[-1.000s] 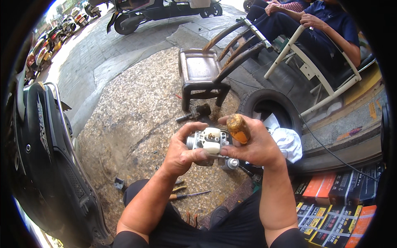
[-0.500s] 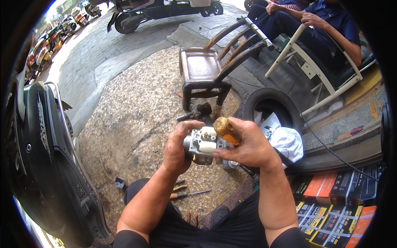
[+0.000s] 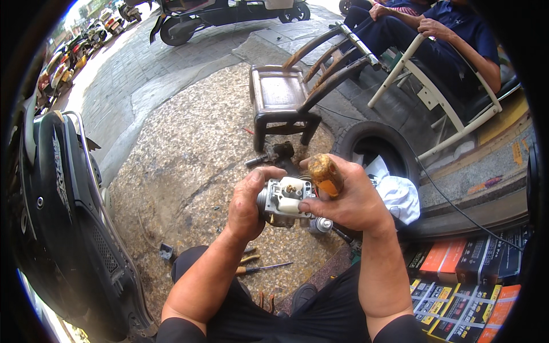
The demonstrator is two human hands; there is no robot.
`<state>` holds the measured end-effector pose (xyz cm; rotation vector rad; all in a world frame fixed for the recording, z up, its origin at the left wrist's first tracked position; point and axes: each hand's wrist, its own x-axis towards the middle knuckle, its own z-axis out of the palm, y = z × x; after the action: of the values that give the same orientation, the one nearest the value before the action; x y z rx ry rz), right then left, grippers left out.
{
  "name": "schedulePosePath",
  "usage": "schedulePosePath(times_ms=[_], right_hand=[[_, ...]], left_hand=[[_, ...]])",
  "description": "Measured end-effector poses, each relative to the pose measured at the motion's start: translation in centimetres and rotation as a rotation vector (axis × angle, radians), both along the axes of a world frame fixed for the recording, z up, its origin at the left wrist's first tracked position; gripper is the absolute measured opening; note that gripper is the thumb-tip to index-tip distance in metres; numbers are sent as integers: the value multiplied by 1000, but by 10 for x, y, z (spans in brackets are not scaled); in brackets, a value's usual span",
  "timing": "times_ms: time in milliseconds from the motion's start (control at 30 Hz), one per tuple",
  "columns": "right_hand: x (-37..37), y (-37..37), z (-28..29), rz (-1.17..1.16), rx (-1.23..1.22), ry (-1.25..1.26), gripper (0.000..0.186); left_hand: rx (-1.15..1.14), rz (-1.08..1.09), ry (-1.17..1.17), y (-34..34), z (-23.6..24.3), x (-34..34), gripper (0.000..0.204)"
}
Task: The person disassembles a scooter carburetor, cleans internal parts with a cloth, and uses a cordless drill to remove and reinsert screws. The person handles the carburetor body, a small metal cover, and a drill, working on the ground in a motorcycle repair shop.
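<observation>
A metal carburetor with a white plastic float and small brass parts faces up in front of me. My left hand is closed around its left side. In my right hand is a screwdriver with a worn yellow-orange handle, its butt end tilted up toward me. The right thumb tip reaches the carburetor's right edge. The screwdriver's shaft and tip are hidden behind the hand and handle.
A wooden chair stands ahead, a dark metal part beside it. At right are a tire, white bags and stacked boxes. A spray can, another screwdriver and pliers lie below. A scooter is left; people sit far right.
My right hand and its screwdriver have shifted slightly right and up, uncovering more of the carburetor's right edge. My left hand still holds the carburetor.
</observation>
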<state>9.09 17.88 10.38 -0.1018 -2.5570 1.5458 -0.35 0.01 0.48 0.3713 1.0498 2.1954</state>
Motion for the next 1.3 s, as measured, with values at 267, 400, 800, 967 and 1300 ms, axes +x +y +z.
schedulePosePath(times_ms=[267,400,800,967,1300], right_hand=[[3,5,5,0,5,-15,47],[3,4,-2,18,-15,-15,47],[3,6,-4,24,-27,-10,47],[4,7,0,-40,-110,-123,42],[7,8,-2,-59,-294,-14,22]], left_hand=[[8,17,-2,-1,-3,-2,48],[14,22,17,0,-4,-2,47],[19,58,-25,-1,-2,-3,46],[19,90,24,-3,-3,-7,42],[-49,117,143,-6,0,-10,46]])
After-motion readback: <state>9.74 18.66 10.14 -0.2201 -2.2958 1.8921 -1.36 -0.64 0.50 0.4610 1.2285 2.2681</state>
